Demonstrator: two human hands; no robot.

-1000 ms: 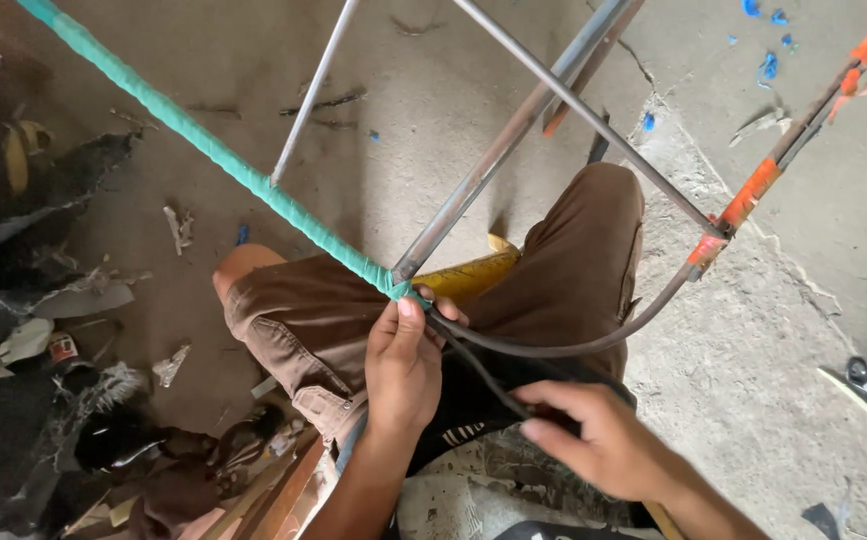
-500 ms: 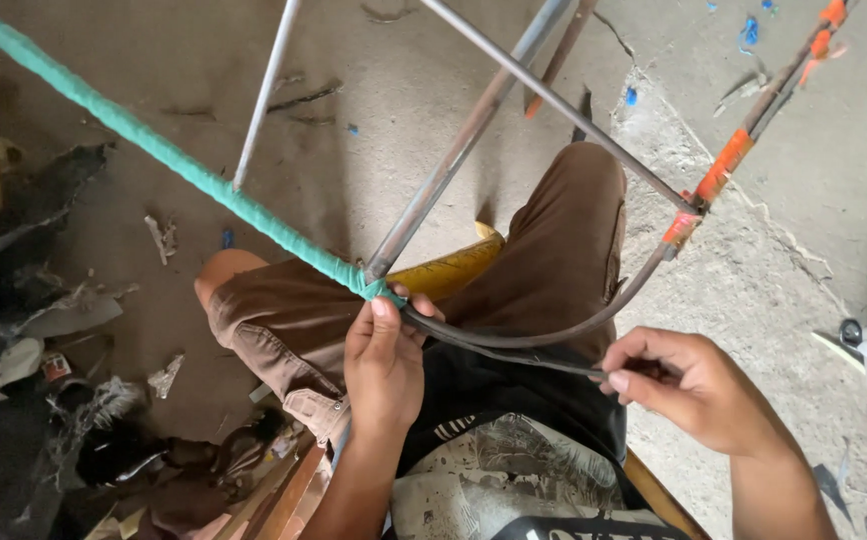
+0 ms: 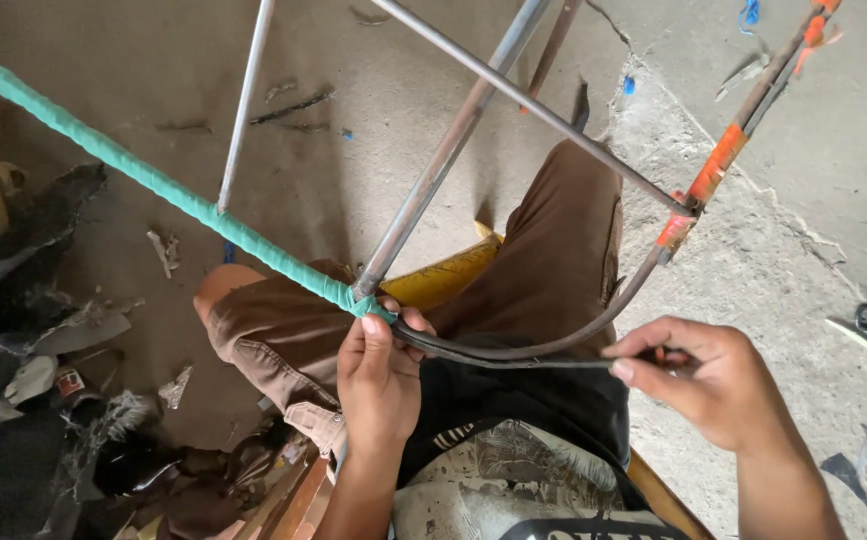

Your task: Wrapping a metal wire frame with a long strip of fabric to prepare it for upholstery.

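My left hand point(image 3: 379, 385) pins the teal-wrapped metal frame tube point(image 3: 154, 185); my right hand point(image 3: 709, 380), at three o'clock, pinches what seems a dark rubber strip point(image 3: 514, 352) taut. Slack would loosen the wrap.

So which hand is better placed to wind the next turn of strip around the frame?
Probably the right hand: it pinches the dark strip's free end, pulled taut. The left hand is pinning the green wrapping's end at the frame joint.

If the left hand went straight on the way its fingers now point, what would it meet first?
The left hand points up the picture. It would first meet the teal-wrapped bar, which its fingertips already touch at the joint, then probably the bare grey rod; depth is unclear.
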